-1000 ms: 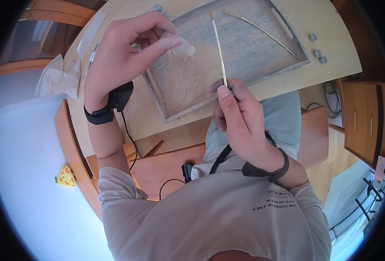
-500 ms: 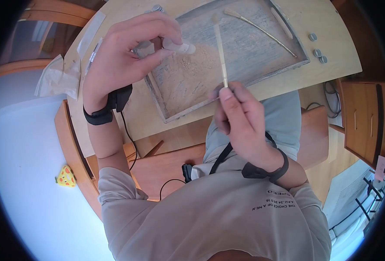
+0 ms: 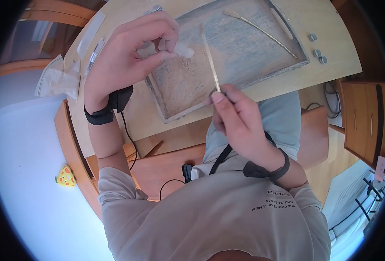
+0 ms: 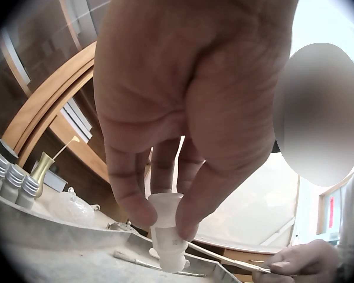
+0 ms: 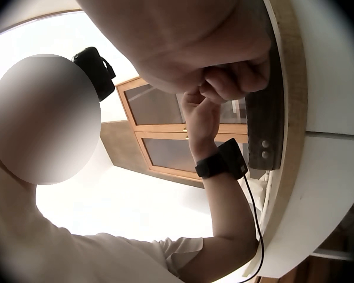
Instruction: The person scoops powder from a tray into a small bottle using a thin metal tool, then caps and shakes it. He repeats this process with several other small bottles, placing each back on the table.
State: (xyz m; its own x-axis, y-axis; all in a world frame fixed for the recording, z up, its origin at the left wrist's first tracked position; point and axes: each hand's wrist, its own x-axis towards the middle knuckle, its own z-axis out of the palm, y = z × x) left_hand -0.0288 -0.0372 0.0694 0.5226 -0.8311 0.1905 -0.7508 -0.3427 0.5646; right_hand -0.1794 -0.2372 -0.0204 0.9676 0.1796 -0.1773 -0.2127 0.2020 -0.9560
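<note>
In the head view my left hand (image 3: 134, 54) is raised over the left part of a shallow framed tray (image 3: 240, 85). Its thumb and fingertips pinch a small frosted white vase-shaped piece (image 3: 184, 51). The left wrist view shows this piece (image 4: 167, 227) upright, with a flared top and a narrow neck near its lower end. My right hand (image 3: 240, 117), by the tray's near edge, holds a thin brush (image 3: 210, 61) by its handle. The brush's bristle end points away over the tray, apart from the white piece. In the right wrist view, the right hand (image 5: 189, 47) hides the brush.
A second brush (image 3: 262, 32) and a pale stick (image 3: 281, 22) lie in the dusty tray. Small lidded jars (image 3: 317, 53) stand right of it. In the left wrist view, more jars (image 4: 13, 180), a gold vase (image 4: 42, 168) and a white teapot-like piece (image 4: 74, 207) stand beyond the rim.
The brush's bristle end has swung left, closer to the white piece, and my right hand has shifted slightly left and nearer my body. My left hand's fingers have shifted a little on the piece.
</note>
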